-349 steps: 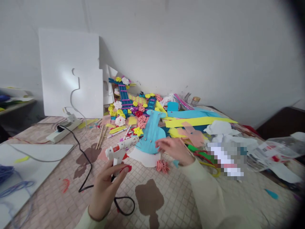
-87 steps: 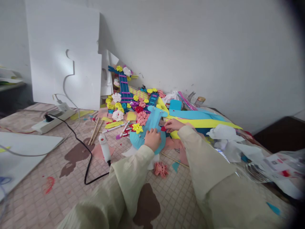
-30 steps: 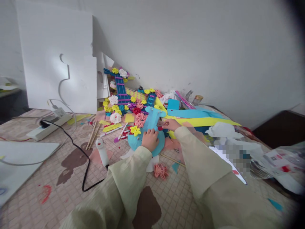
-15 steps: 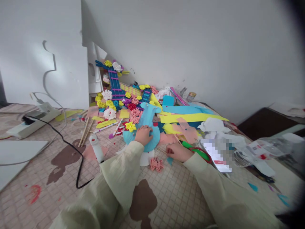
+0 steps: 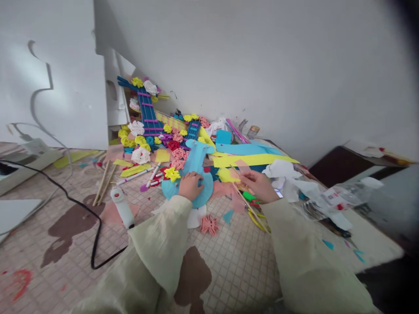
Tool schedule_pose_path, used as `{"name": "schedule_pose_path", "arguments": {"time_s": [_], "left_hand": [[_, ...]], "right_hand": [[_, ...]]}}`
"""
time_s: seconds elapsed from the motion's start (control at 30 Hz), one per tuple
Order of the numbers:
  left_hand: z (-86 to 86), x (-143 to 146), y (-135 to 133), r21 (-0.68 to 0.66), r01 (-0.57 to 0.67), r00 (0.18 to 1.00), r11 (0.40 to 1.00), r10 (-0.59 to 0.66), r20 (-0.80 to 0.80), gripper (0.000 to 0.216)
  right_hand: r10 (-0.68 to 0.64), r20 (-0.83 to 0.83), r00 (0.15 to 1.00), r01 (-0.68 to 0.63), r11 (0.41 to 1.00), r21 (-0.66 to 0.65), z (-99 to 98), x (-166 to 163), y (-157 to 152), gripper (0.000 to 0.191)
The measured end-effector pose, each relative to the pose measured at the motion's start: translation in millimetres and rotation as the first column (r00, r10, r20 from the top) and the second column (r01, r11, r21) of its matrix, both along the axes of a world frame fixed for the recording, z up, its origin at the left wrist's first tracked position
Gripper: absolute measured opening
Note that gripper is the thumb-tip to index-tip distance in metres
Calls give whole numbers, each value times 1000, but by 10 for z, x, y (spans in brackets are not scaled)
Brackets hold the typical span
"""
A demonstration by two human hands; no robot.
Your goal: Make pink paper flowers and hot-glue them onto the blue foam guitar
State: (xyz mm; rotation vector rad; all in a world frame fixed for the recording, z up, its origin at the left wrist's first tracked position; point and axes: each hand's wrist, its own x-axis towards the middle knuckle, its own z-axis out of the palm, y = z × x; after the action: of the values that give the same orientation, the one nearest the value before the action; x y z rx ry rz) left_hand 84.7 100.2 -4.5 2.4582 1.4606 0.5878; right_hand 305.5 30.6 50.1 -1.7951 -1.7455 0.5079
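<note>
My left hand (image 5: pixel 190 186) lies on the body of a light blue guitar-shaped cutout (image 5: pixel 196 158), its fingers spread over the surface. A yellow paper flower (image 5: pixel 172 174) is at the cutout's left edge. My right hand (image 5: pixel 260 185) is to the right, above the paper scraps, with thumb and fingers pinched at a piece of pink crepe paper (image 5: pixel 242 166). Under that hand lie a thin wooden stick (image 5: pixel 242 196), a green object (image 5: pixel 248 196) and yellow-handled scissors (image 5: pixel 258 220). A pink paper flower (image 5: pixel 209 224) sits just below the cutout.
A white glue gun (image 5: pixel 121 207) and a black cord (image 5: pixel 96 235) are on the left. Decorated blue paper guitars (image 5: pixel 149 111) lean at the back among paper flowers. Yellow crepe paper (image 5: pixel 255 160) stretches behind my right hand. A plastic bag (image 5: pixel 340 196) lies at the right.
My right hand has risen from the tabletop beside the cutout to the pink paper farther back. The left hand stays on the cutout. The whole view has shifted to the right.
</note>
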Motion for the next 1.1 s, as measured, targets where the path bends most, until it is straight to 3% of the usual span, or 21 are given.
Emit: {"name": "schedule_pose_path", "arguments": {"time_s": [0.17,0.27,0.37,0.57,0.73,0.93,1.1], "left_hand": [[-25,-8,31,8,11,1000,1000,-11,17,23],[-24,-12,31,12,16,1000,1000,-16,23,24],[-17,-12,22,11,15,1000,1000,-16,26,24],[-9,-2,10,0,14,999,1000,-14,31,23],[-1,1,3,-4,16,999,1000,-16,32,24],[15,-11,-6,5,9,999,1000,-9,30,25],[26,-14,-16,11,8,1000,1000,-8,28,25]], "right_hand": [[-59,182,981,66,997,-33,-323,-89,-140,18],[-148,284,947,154,988,0,-410,-30,-173,19],[-170,333,927,175,984,16,-389,64,-175,14],[-84,284,955,51,991,123,-221,11,-135,20],[-26,237,971,-29,974,226,-215,-207,187,26],[7,217,976,-47,982,180,-464,-391,687,15],[32,197,980,-56,991,118,-618,-351,831,24]]}}
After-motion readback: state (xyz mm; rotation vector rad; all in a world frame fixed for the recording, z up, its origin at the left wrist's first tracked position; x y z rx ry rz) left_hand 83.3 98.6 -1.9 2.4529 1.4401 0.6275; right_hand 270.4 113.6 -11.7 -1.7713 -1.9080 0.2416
